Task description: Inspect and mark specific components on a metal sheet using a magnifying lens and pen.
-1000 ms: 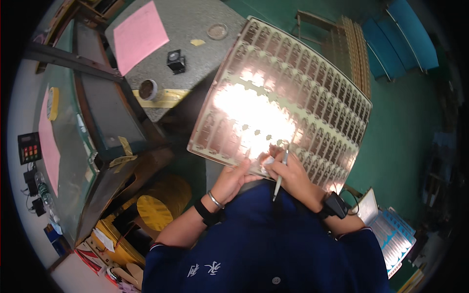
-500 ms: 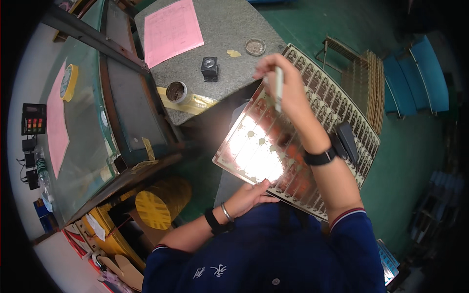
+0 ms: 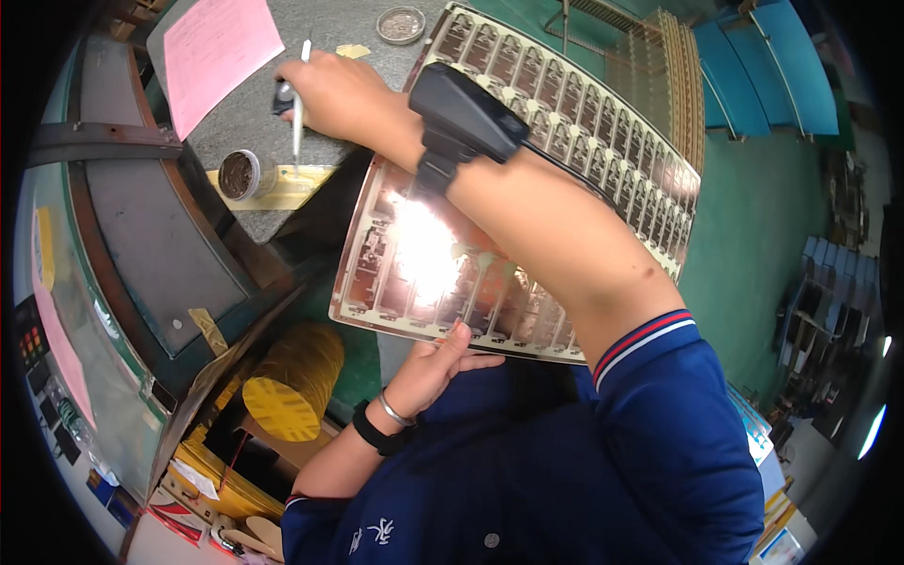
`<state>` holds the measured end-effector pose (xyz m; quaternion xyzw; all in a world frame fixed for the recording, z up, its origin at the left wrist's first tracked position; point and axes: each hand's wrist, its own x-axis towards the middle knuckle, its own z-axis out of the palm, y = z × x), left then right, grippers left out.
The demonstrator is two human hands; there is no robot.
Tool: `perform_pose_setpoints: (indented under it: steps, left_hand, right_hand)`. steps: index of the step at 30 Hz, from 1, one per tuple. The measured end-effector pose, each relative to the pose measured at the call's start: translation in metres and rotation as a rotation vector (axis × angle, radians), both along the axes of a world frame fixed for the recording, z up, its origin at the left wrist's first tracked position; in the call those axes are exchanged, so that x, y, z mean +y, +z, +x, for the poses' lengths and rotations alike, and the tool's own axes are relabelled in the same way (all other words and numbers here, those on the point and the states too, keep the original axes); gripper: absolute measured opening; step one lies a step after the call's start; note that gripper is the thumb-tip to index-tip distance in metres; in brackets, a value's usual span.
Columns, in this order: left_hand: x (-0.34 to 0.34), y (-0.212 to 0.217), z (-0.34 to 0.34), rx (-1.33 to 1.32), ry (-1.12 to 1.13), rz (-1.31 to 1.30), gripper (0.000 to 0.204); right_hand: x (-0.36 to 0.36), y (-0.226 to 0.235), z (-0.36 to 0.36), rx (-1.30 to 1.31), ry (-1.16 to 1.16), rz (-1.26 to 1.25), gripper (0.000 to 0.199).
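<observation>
A large panel with rows of repeated metallic patterns lies tilted before me, a bright glare on its left part. At its near edge my left hand grips the rim, thumb on top and fingers underneath. My right hand reaches over the panel to the grey table, holding a slim white pen-shaped tool with a thin tip. The same hand's fingertips are at a small black magnifier, partly hidden by them; whether it is lifted I cannot tell.
On the grey table are a pink sheet, an open jar of dark paste, a shallow round dish and yellow tape. A rack stands beyond the panel. A yellow-wrapped roll sits at lower left.
My right hand has moved left off the panel to the magnifier on the table, still carrying the white tool. The left hand keeps its grip on the panel's edge. The view has shifted.
</observation>
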<state>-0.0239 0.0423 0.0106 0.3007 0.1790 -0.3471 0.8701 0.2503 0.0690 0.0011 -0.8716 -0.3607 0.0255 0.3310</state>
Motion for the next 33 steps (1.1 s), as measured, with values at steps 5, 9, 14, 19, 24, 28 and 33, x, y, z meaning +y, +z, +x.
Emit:
perform_pose_setpoints:
  steps: [5, 9, 14, 19, 24, 28, 33]
  left_hand:
    - [0.003, 0.008, 0.001, -0.010, 0.015, 0.020, 0.040]
    - [0.005, 0.006, 0.004, -0.031, 0.005, 0.007, 0.042]
    - [0.009, 0.007, 0.006, -0.053, 0.004, 0.042, 0.042]
    - [0.010, 0.009, 0.007, -0.056, -0.059, 0.126, 0.045]
    - [0.016, 0.013, 0.008, -0.044, -0.072, 0.220, 0.047]
    - [0.042, 0.014, 0.010, -0.094, -0.457, 0.507, 0.046]
    - [0.063, 0.051, 0.016, -0.294, -0.428, 0.832, 0.040]
  right_hand:
    - [-0.072, 0.091, -0.012, 0.110, -0.061, 0.405, 0.045]
    - [-0.190, 0.124, -0.037, 0.048, -0.126, 0.503, 0.049]
    - [-0.270, 0.105, -0.121, 0.310, -0.390, 0.433, 0.052]
    - [-0.274, 0.087, -0.190, 0.340, -0.260, 0.054, 0.062]
    - [-0.258, 0.058, -0.229, 0.327, -0.152, 0.132, 0.058]
    - [-0.251, 0.038, -0.240, 0.257, -0.159, 0.165, 0.057]
    - [-0.246, 0.036, -0.240, 0.250, -0.107, 0.103, 0.066]
